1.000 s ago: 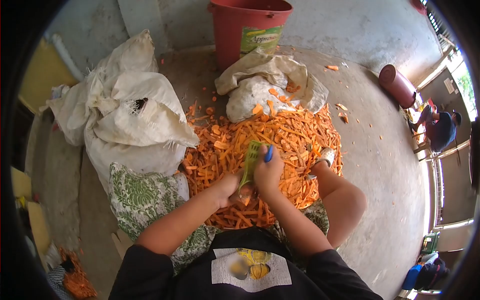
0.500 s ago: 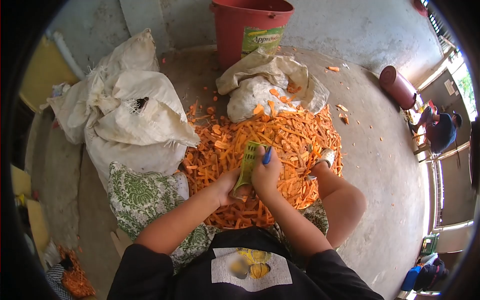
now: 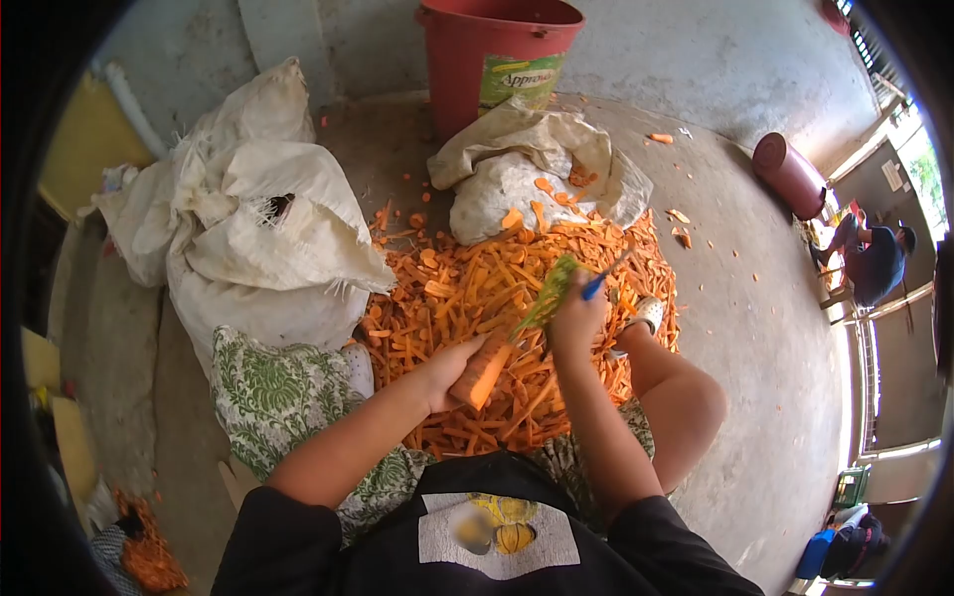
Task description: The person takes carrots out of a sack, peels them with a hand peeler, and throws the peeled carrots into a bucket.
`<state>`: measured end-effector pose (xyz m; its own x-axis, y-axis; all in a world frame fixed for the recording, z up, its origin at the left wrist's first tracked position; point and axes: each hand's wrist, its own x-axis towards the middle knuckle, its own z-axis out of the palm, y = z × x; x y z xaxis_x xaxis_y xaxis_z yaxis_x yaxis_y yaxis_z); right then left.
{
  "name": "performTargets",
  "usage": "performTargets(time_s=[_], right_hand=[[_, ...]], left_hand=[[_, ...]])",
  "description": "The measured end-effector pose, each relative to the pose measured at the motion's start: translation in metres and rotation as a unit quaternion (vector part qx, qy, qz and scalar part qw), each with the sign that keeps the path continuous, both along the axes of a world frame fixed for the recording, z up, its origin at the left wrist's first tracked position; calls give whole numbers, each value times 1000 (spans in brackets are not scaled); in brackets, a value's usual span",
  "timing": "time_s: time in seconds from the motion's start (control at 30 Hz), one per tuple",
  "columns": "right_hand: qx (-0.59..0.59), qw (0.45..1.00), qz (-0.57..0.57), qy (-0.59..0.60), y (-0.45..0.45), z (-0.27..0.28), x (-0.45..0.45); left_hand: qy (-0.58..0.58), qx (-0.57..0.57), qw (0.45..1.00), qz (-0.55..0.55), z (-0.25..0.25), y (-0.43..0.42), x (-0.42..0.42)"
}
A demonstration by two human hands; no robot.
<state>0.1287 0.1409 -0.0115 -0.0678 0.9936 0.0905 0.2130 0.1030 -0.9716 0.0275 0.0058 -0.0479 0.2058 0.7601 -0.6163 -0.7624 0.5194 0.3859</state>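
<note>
My left hand [image 3: 449, 375] is closed around a thick carrot [image 3: 482, 375], whose orange, cut-looking side faces up. My right hand [image 3: 576, 323] grips a green slotted plastic grater [image 3: 551, 290], smeared by motion. A knife with a blue handle [image 3: 593, 288] also sticks out of this hand, its blade pointing up and right. The grater's lower end is close to the carrot's far end; whether they touch I cannot tell. Below both hands spreads a big heap of carrot strips and slices [image 3: 477, 273], reaching up between my legs.
Bulky white woven sacks [image 3: 268, 219] stand at the left. Behind the heap lies a slumped, dirty sack [image 3: 502, 189], with a red bin [image 3: 467, 65] beyond. A maroon drum [image 3: 790, 174] rests by the right wall. One person [image 3: 874, 263] sits far right; more carrot pieces [image 3: 149, 556] lie lower left.
My right hand has moved up and right with the grater and knife, away from my left hand. The carrot in my left hand, mostly covered before, now shows plainly.
</note>
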Motion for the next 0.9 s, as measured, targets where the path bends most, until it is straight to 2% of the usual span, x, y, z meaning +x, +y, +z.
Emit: performTargets(time_s=[0.03,0.07,0.1,0.13,0.17,0.3,0.37,0.43,0.5,0.53,0.6,0.63,0.7,0.77,0.8,0.87,0.9], right_hand=[[-3,998,61,-18,-23,16,-6],[4,996,92,14,-29,-10,-13],[4,996,92,15,-41,-10,-16],[40,994,100,-30,-50,-8,-18],[77,989,107,-75,-55,-6,-18],[44,988,107,-98,-54,-12,-17],[59,990,45,-120,-37,-18,-16],[147,980,-44,-129,9,-43,-7],[202,959,-134,-149,42,-44,10],[203,959,-135,-148,54,-48,17],[35,991,-119,-52,69,-56,28],[36,991,-120,-52,54,-37,23],[-37,999,14,0,-3,12,-1],[13,997,72,8,-34,-4,-14],[3,996,88,1,-49,-8,-17],[-7,995,104,-6,-59,-11,-16],[35,993,100,-60,-59,-12,-15]], left_hand=[[0,-1,1000,3,-7,0,0],[-28,20,999,29,-21,2,-1],[-54,42,996,53,-28,2,-1],[-35,-16,996,81,-4,3,1],[-36,-16,996,81,0,3,5],[-50,33,995,81,-6,-2,12],[-50,50,996,60,-10,-3,13],[45,-35,998,-40,6,-8,13],[59,-25,996,-64,22,-10,13],[75,-13,993,-88,28,-9,12],[90,0,989,-115,25,-7,11],[51,-11,996,-77,13,-6,9],[13,-22,999,-37,1,-3,8],[-50,-11,999,12,-4,0,6],[-41,8,998,46,-12,2,8],[-59,20,997,45,-3,1,7],[-76,33,996,44,1,1,7]])
